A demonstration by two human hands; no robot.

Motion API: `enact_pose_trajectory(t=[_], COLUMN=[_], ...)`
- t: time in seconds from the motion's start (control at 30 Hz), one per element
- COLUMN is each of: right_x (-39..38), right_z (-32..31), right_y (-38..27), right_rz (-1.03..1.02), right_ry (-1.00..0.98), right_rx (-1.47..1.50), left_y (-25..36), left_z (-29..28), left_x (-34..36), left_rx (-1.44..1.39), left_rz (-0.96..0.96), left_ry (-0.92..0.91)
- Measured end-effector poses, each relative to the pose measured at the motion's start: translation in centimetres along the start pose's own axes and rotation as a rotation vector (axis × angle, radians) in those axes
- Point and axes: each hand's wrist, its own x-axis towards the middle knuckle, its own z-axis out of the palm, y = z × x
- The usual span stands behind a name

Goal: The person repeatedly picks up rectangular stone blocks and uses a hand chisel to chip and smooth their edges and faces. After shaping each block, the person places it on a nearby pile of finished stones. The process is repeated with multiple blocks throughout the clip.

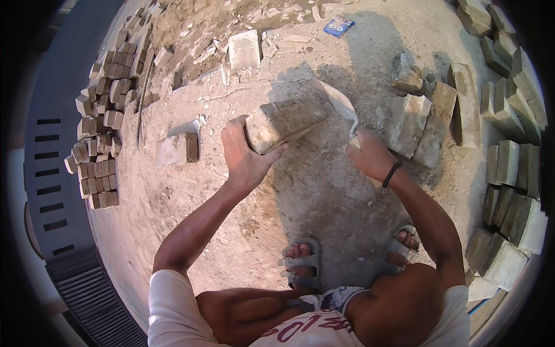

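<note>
My left hand (247, 157) grips the near-left end of a grey-brown concrete block (292, 118), thumb along its near edge and fingers round its left side. The block is tilted above the dusty ground. On the right, my right hand (370, 155) is closed round the handle of a trowel (340, 104). The trowel's pale blade points up and left, close to the block's far right end but not plainly touching it. Most of the handle is hidden in my fist.
Several loose blocks (408, 124) lie right of my right hand, before a long stack (509, 162). A block (178, 148) lies left of my left hand. Small bricks (101, 179) are piled far left. Rubble and a blue packet (338, 26) lie beyond. My sandalled feet (302, 263) are below.
</note>
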Motion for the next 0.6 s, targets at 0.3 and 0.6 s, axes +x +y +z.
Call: enact_pose_trajectory(t=[0.3,0.6], right_x=[2.0,-0.9], right_z=[1.6,1.4], right_y=[0.0,-7.0], right_rz=[-0.031,-0.352], right_ry=[-0.086,0.185], right_rx=[-0.077,0.106], left_y=[-0.2,-1.3], left_z=[-0.3,-0.8], left_x=[0.3,4.7], left_rx=[-0.023,-0.153], left_rz=[-0.016,-0.238], left_ry=[0.037,0.051])
